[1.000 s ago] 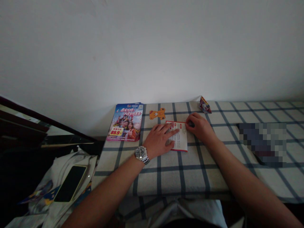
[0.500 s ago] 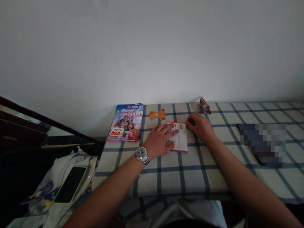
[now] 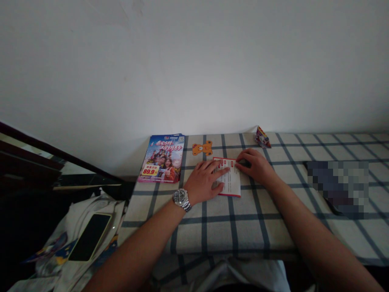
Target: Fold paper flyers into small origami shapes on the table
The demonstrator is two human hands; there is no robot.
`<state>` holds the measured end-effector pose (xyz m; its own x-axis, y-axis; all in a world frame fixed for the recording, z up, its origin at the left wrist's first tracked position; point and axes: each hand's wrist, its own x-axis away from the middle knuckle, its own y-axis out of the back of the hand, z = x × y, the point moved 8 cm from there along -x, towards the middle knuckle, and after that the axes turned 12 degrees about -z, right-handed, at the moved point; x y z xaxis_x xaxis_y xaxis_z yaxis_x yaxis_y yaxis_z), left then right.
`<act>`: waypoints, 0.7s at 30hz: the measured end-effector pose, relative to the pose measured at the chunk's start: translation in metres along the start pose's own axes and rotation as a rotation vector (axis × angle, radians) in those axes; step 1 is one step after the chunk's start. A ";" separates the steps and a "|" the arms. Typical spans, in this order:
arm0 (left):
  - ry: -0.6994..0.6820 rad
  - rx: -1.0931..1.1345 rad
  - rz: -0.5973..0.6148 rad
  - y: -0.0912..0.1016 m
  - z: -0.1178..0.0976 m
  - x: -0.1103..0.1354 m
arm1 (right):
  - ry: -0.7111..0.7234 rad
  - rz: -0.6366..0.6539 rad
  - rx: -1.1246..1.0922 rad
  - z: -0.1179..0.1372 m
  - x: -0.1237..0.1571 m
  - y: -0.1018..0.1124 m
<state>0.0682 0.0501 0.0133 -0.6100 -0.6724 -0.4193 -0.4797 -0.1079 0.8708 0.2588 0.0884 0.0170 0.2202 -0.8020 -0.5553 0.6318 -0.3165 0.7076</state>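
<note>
On the checked tablecloth (image 3: pixel 243 227) lies a red-edged paper (image 3: pixel 232 182), pinned flat under the open left hand (image 3: pixel 204 181). The right hand (image 3: pixel 254 165) pinches its far right corner, seemingly mid-fold; creasing next likely needs steady pressure.

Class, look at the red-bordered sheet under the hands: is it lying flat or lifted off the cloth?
Flat. The red-bordered sheet lies on the checked cloth, the left hand pressing on it and the right hand at its far right corner.
</note>
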 end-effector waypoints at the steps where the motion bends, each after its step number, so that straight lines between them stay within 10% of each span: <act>1: -0.004 0.004 0.002 0.000 0.000 0.000 | 0.002 -0.004 0.001 0.000 0.000 0.000; 21: -0.046 0.080 -0.071 0.017 0.001 0.000 | 0.091 0.001 -0.019 0.012 0.002 -0.006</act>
<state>0.0593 0.0487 0.0275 -0.6003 -0.6307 -0.4918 -0.5700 -0.0940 0.8162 0.2463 0.0826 0.0175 0.2872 -0.7524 -0.5927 0.6452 -0.3054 0.7003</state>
